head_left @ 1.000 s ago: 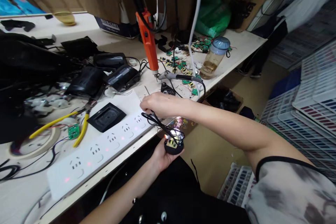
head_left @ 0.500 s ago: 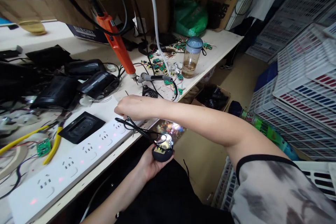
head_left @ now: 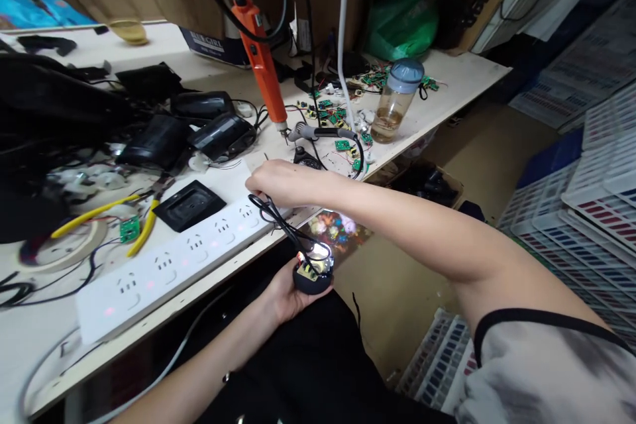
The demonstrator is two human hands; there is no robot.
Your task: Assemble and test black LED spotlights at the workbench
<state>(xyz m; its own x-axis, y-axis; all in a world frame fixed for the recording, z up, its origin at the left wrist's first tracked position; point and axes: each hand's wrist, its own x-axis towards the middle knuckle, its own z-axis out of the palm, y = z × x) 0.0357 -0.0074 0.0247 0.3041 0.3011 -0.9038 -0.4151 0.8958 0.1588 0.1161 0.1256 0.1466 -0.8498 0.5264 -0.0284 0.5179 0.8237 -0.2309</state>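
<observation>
Black plastic forms the small round lamp unit cupped in the left hand at lower centre of the frame, just below the table edge; its top is lit white and a small circuit board shows inside. A thin black cord runs from the unit up to the right hand, whose fingers are closed over the cord's end at the right end of the white power strip; the plug itself is hidden under the hand. The strip lies diagonally across the middle left of the frame with red lights glowing along it. Just beyond it sits a black square frame, and further left yellow-handled pliers beside a small green board. An orange electric screwdriver hangs at upper centre, tip near a soldering iron. A bottle with a blue lid stands to the upper right among scattered green boards
</observation>
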